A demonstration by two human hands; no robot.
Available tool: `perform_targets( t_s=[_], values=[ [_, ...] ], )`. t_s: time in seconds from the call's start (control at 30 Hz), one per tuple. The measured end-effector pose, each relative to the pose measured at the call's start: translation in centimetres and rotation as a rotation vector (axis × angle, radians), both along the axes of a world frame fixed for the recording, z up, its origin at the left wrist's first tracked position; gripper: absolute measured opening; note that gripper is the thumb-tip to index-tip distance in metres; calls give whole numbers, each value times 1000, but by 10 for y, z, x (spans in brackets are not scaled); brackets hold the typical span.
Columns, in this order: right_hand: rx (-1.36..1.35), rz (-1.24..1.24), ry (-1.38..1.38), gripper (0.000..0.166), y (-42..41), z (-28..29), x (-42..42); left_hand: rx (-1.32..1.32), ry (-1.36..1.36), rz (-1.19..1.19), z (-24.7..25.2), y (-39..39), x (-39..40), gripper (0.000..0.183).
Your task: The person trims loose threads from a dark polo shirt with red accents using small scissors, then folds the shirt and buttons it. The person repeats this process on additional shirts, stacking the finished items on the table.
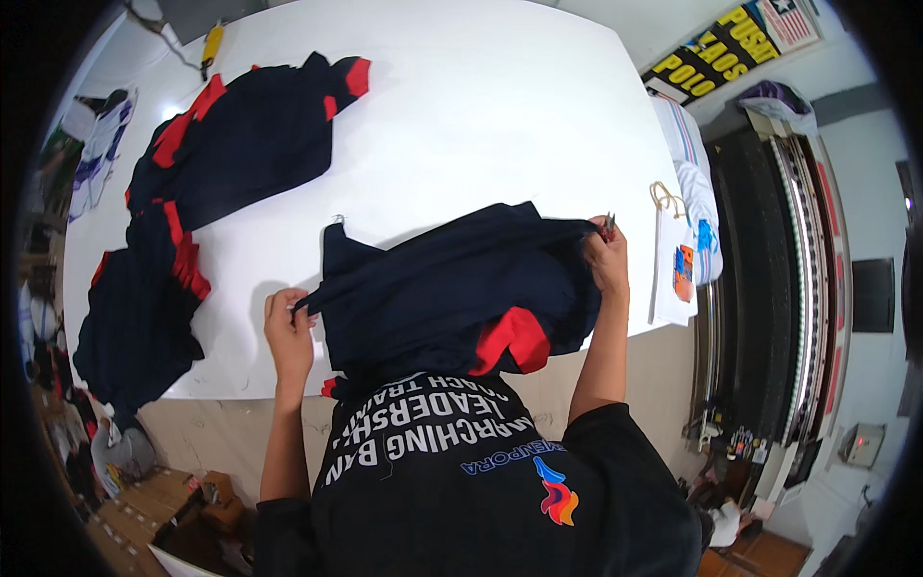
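Before me a navy polo-type garment (447, 278) with red trim is stretched across the near edge of a white table (490, 108). My left hand (290, 328) pinches a narrow part of the cloth at its left end. At the opposite end, my right hand (607, 256) grips the garment's edge. Small thread snips (608, 227) with red on the handle also sit in that hand, points upward. A red piece of trim (515, 339) lies folded on the side nearest my body. Loose threads stick out from the cloth's far corner.
Two more navy and red garments, one farther off (252, 137) and one nearer (137, 324), lie on the table's left. A yellow object (211, 47) is near the far left edge. A white paper bag (672, 267) stands at the right edge, before a large-format printer (750, 288). Cardboard boxes (144, 512) occupy the lower left.
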State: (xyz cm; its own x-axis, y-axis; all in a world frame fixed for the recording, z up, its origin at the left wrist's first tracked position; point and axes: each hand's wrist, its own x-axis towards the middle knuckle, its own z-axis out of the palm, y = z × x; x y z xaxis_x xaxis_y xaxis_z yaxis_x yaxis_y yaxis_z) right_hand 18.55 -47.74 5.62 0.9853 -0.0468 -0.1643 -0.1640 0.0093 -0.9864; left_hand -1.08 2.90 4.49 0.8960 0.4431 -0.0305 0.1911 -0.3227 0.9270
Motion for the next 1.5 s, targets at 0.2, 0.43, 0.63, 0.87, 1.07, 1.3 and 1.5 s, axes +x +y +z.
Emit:
perform_targets(
  t_s=[0.2, 0.43, 0.63, 0.87, 1.07, 1.3, 1.5],
  values=[
    [107, 167, 120, 18, -48, -12, -76, 160, 132, -259, -26, 20, -27, 23],
    [-170, 136, 221, 13, -33, -21, -88, 673, -24, -241, 31, 13, 22, 31],
    [-842, 185, 103, 27, -22, -1, -62, 584, -75, -114, 5, -8, 106, 29],
    [-812, 81, -165, 23, 51, 57, -43, 541, 535, -198, -60, -1, 131, 53],
    [-507, 246, -310, 14, 159, 60, -43, -99, -48, -179, -41, -3, 85, 17],
    [-311, 669, -448, 29, 287, 28, -60, -382, -133, -259, -23, -2, 12, 7],
    [-276, 1004, -330, 22, 308, 3, -60, -338, -201, -154, -21, -21, 7, 18]
  ],
)
